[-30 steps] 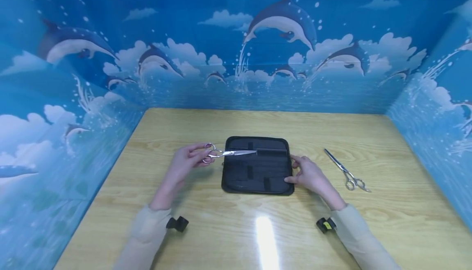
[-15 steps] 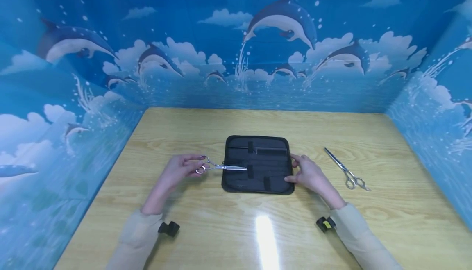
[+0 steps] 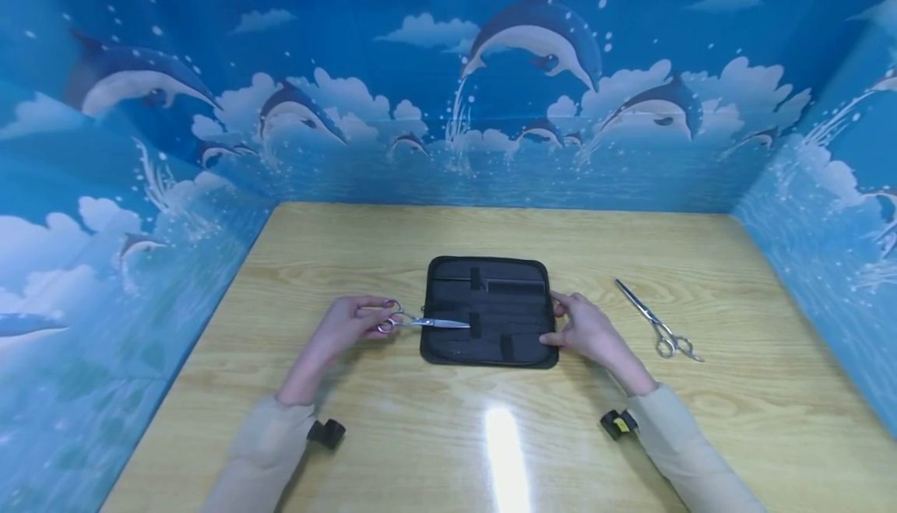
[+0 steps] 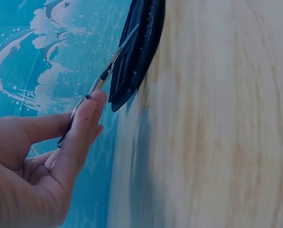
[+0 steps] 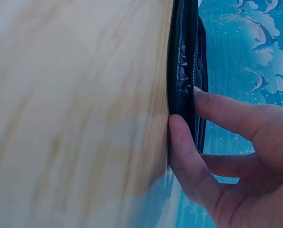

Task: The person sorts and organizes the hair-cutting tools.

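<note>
My left hand (image 3: pixel 350 321) pinches a pair of silver scissors (image 3: pixel 427 322) by the finger rings. Their blades point right and lie over the left part of a black zip case (image 3: pixel 448 349), which is spread flat with its inner pockets and straps showing. In the left wrist view the scissors (image 4: pixel 113 61) slant up over the edge of the case (image 4: pixel 148 42). My right hand (image 3: pixel 587 332) grips the right edge of the case, thumb on top. The right wrist view shows finger and thumb on either side of the zipped edge (image 5: pixel 181 66). A dark comb (image 3: pixel 515 287) sits in the upper pocket.
A second pair of silver scissors (image 3: pixel 659 325) lies on the wooden table (image 3: pixel 392 435) right of my right hand, its rings toward me. Blue dolphin-print cloth (image 3: pixel 392 93) rises behind the table and along both sides.
My left hand has brought the scissors from the upper part of the case down toward me, and their blades now lie over its middle-left. My right hand stays at the case edge.
</note>
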`<control>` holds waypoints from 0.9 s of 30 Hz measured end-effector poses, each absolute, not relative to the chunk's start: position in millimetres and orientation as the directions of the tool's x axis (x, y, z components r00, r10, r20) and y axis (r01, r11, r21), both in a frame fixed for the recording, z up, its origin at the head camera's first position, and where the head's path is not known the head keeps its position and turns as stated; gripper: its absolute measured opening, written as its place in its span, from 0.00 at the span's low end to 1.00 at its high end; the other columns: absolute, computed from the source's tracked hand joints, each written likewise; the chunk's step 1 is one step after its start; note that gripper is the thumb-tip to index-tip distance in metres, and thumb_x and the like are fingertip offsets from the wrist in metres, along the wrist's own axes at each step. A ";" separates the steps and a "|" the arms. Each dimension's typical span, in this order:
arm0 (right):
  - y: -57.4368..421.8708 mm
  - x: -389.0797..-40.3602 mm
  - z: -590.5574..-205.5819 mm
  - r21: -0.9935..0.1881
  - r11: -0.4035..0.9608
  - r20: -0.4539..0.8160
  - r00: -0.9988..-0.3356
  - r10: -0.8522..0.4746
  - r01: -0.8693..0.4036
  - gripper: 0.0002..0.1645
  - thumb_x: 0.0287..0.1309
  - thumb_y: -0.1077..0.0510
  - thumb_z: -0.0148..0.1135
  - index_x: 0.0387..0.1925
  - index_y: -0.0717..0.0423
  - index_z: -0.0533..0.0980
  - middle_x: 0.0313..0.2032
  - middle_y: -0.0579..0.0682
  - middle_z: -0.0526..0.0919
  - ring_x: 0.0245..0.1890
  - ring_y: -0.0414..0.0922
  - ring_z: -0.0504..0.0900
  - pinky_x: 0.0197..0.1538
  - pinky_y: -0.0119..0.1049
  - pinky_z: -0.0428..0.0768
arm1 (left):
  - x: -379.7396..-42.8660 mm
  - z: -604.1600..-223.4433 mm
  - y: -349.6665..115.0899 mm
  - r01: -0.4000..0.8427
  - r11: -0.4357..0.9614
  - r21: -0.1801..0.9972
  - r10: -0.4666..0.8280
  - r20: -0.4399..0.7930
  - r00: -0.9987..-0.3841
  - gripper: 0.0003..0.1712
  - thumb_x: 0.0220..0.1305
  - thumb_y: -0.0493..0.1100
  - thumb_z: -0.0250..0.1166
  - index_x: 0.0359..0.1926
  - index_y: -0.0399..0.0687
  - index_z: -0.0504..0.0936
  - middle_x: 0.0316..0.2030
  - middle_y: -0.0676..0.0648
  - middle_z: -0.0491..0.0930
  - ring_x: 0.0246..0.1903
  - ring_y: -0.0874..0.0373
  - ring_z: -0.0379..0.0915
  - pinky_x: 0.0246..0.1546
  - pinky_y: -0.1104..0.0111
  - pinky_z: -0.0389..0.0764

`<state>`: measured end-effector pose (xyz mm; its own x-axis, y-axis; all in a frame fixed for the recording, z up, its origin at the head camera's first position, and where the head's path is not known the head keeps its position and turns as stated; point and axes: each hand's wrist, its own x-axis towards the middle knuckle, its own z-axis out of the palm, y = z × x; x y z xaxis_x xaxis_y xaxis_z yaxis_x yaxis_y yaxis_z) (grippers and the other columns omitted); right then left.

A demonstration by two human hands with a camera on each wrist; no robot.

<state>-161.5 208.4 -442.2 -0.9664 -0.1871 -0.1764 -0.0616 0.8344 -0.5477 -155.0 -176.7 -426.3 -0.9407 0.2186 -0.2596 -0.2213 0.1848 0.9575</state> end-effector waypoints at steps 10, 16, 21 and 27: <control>210.0 -160.7 -442.3 -0.540 0.836 -0.135 -0.970 -0.204 -0.100 0.53 0.48 0.56 0.80 0.71 0.71 0.63 0.46 0.59 0.78 0.38 0.49 0.79 0.52 0.52 0.79 | -158.2 -432.1 -169.9 -0.239 0.303 0.922 0.149 -0.294 -0.944 0.20 0.71 0.31 0.60 0.59 0.19 0.72 0.44 0.29 0.85 0.35 0.56 0.86 0.40 0.69 0.87; 210.2 -161.0 -443.3 -0.550 0.830 -0.144 -0.969 -0.202 -0.091 0.54 0.48 0.57 0.81 0.71 0.70 0.63 0.45 0.59 0.78 0.35 0.46 0.79 0.51 0.51 0.79 | -158.9 -433.9 -166.9 -0.212 0.469 0.858 0.102 -0.290 -0.952 0.18 0.70 0.34 0.63 0.54 0.23 0.76 0.39 0.34 0.86 0.32 0.56 0.86 0.37 0.68 0.87; 209.6 -160.9 -443.4 -0.557 0.827 -0.152 -0.968 -0.201 -0.084 0.54 0.48 0.57 0.80 0.71 0.70 0.62 0.47 0.59 0.78 0.36 0.47 0.80 0.52 0.51 0.79 | -155.9 -432.7 -167.1 -0.153 0.535 0.831 0.127 -0.258 -0.958 0.18 0.67 0.33 0.65 0.55 0.25 0.78 0.38 0.36 0.87 0.32 0.56 0.85 0.36 0.68 0.87; 208.4 -161.6 -441.8 -0.547 0.835 -0.179 -0.966 -0.184 -0.057 0.54 0.50 0.56 0.80 0.73 0.69 0.61 0.49 0.59 0.78 0.37 0.47 0.79 0.50 0.50 0.79 | -153.5 -433.7 -167.2 -0.077 0.611 0.788 0.156 -0.215 -0.964 0.20 0.66 0.35 0.67 0.56 0.28 0.79 0.38 0.39 0.88 0.33 0.55 0.85 0.40 0.66 0.86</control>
<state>-161.6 208.4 -441.8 -0.9665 -0.1836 -0.1794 -0.0572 0.8353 -0.5469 -153.5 -167.2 -433.7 -0.9640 0.1562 -0.2153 -0.0771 0.6107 0.7881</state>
